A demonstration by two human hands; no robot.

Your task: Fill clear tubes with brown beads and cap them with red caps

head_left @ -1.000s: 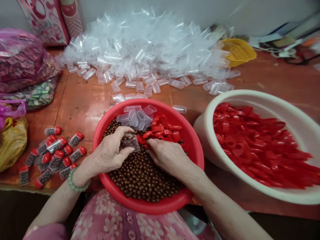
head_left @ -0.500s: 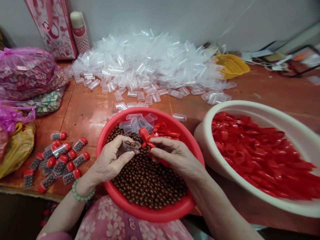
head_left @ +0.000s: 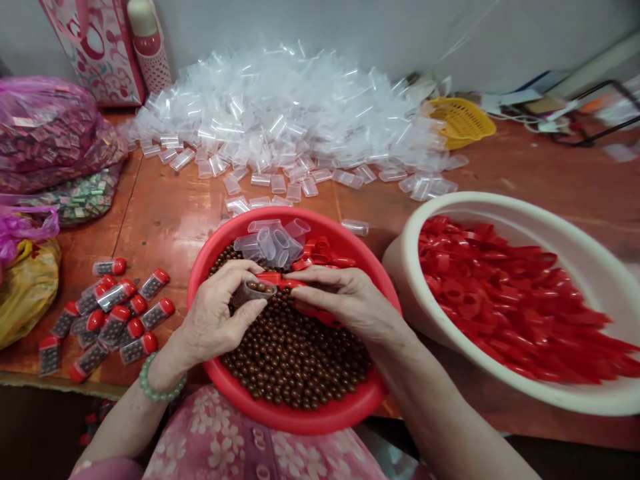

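Note:
Over the red basin [head_left: 310,421], my left hand [head_left: 215,310] pinches a clear plastic tube [head_left: 254,289] with brown balls showing in its open end. My right hand [head_left: 345,300] is closed on a red cap [head_left: 291,283], held right beside the mouth of the tube. Brown balls [head_left: 300,360] fill much of the basin beneath both hands. Behind the hands, several clear tubes [head_left: 273,241] and a cluster of red caps [head_left: 325,255] lie inside the basin's far side.
A white tub [head_left: 415,267] of red caps stands at the right. Filled, red-capped tubes [head_left: 115,323] lie at the left, near plastic bags [head_left: 47,133]. Across the back are a heap of clear tubes [head_left: 300,113], a yellow basket [head_left: 463,123] and a bottle [head_left: 149,47].
The red cap in my right hand has tilted down and moved left, closer to the tube. The whole view has shifted slightly, with objects sitting a little higher and further left.

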